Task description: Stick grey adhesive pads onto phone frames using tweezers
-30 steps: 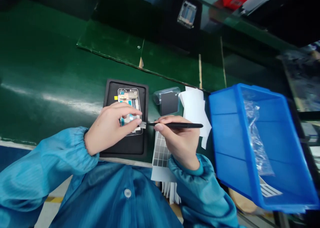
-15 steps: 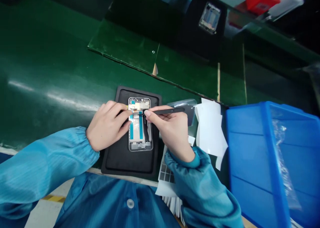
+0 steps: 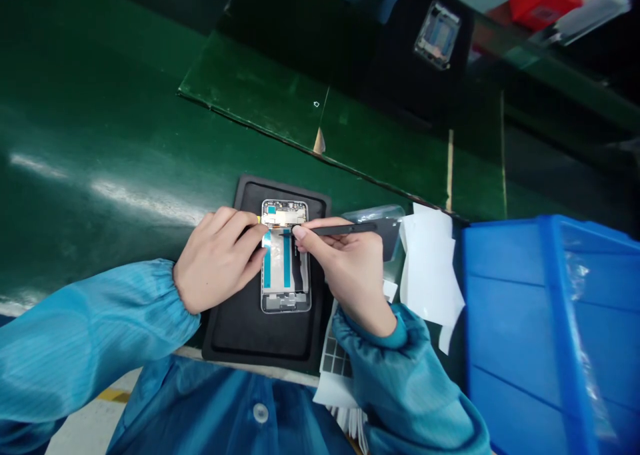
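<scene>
An opened smartphone (image 3: 277, 262) lies on a black tray (image 3: 243, 332), its circuit board at the top and blue strips in the bare middle bay. My left hand (image 3: 220, 262) grips the phone's left edge with curled fingers, and a bit of yellow shows beside the index finger. Black tweezers (image 3: 345, 229) are pinched in my right hand (image 3: 355, 262). Their thin tip points left, over the phone just below the board; whether it touches a part there is too small to tell. A black ribbon strip (image 3: 300, 268) runs down the phone's right side.
White sheets (image 3: 430, 268) and a clear plastic pouch (image 3: 390, 218) lie right of the tray. A blue bin (image 3: 505, 308) with clear plastic inside stands farther right. Across the raised green ledge (image 3: 260, 95), another opened phone (image 3: 437, 35) rests on black, near a red box (image 3: 545, 2).
The view has shifted slightly, so the bench items sit a little lower and farther right. Both hands keep their holds, and the tweezer tip stays over the area below the board.
</scene>
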`<state>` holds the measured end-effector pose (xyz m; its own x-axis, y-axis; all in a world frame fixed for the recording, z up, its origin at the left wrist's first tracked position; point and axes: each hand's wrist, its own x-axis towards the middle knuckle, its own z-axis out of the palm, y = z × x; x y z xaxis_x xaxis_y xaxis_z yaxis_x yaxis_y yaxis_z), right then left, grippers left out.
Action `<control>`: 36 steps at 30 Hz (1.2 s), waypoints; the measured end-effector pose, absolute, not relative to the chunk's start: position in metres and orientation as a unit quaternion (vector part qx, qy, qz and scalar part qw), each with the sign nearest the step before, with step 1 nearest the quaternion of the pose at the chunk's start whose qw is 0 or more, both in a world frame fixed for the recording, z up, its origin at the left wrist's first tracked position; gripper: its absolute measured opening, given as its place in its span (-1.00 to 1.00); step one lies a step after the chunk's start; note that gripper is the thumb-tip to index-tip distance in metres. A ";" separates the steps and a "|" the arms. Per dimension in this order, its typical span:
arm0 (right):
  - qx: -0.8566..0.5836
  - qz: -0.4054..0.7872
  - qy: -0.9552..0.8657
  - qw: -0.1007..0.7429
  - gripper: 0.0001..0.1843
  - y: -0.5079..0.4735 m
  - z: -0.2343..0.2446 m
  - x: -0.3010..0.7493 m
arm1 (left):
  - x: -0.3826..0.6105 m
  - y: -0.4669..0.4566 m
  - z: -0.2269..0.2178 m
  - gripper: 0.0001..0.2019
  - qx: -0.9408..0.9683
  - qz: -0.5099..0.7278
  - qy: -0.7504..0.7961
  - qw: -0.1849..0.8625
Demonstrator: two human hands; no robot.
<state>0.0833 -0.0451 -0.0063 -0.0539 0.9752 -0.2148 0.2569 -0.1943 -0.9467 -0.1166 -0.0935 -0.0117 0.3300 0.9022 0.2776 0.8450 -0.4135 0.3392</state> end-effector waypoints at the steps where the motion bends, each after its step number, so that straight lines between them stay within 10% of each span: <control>1: -0.587 0.499 -0.526 0.359 -0.79 -0.045 -0.006 0.083 | -0.117 -0.093 -0.012 -0.74 0.813 0.217 0.537 0.065; 36: -0.614 0.442 -0.530 0.382 -0.74 -0.050 0.005 0.107 | -0.115 -0.093 -0.004 -0.60 0.860 0.078 0.504 -0.003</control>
<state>0.1065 -0.0500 0.0048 0.0471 0.9892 -0.1386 0.3131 -0.1464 -0.9384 -0.1154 -0.0933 -0.0039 0.4804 0.8664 0.1365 0.8672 -0.4925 0.0737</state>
